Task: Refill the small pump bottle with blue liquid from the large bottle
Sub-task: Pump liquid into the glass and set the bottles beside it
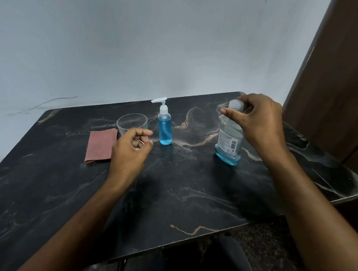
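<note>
A pale grey wall (148, 43) rose behind a dark marble-patterned tabletop (187, 186), and a brown wooden panel (336, 75) stood at the far right. The person's two bare forearms reached in from the near edge.

The large bottle (228, 141) stood upright on the right part of the tabletop, clear plastic with a printed label and barcode, with blue liquid only in its lowest part. The right hand (258, 120) was over its top: the thumb and fingers (230, 112) curled round the pale cap (235, 105), grasping it, while the palm hid the bottle's far shoulder.

The left hand (131, 150) hovered at the centre-left, its fingers loosely curled and holding nothing. It was just in front of a clear empty tumbler (131, 122), partly covering the glass's lower half.

A folded reddish-brown cloth (101, 145) lay flat just left of the tumbler.

The small pump bottle (164, 125) stood upright just right of the left hand's fingertips and apart from them, its white pump head pointing left. Blue liquid filled most of it. It was well apart from the large bottle and the right hand.
</note>
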A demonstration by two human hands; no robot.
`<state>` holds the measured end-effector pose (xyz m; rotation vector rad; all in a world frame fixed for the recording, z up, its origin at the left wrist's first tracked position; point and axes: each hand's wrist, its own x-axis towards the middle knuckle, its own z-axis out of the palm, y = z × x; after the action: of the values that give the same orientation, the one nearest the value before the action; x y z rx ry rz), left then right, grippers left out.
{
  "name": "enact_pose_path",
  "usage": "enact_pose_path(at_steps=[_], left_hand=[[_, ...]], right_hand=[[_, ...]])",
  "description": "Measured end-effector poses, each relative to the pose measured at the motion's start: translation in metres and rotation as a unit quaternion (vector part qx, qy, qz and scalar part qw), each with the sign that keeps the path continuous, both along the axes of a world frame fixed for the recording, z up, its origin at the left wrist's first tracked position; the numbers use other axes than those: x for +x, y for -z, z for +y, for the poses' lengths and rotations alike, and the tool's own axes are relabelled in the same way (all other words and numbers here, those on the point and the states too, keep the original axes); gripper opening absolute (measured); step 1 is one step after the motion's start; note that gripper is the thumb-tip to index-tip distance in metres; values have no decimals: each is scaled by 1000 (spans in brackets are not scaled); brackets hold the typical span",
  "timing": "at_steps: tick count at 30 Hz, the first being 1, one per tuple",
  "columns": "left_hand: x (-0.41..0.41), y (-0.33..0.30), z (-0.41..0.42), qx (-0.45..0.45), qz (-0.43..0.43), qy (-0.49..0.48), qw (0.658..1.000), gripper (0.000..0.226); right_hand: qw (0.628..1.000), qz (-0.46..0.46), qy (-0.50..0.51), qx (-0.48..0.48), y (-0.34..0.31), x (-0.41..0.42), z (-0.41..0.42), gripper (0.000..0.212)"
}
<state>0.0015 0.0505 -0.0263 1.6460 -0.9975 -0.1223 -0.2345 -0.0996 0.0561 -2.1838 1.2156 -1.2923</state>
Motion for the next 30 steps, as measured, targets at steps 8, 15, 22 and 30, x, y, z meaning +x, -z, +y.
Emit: enact_pose_path(at_steps=[8,15,22,30], left_hand=[[3,2,3,10,5,-2,1000,22],[10,1,8,10,23,-15,1000,23],[20,5,16,12,20,-38,999,21],[34,8,25,16,46,-103,994,23]], right_hand=[[998,-32,-49,18,-6,29,-16,42],[996,-37,-82,9,-5,76,-29,43],[995,4,-90,32,-3,102,-40,50],[993,62,-96,14,-1,113,-50,50]])
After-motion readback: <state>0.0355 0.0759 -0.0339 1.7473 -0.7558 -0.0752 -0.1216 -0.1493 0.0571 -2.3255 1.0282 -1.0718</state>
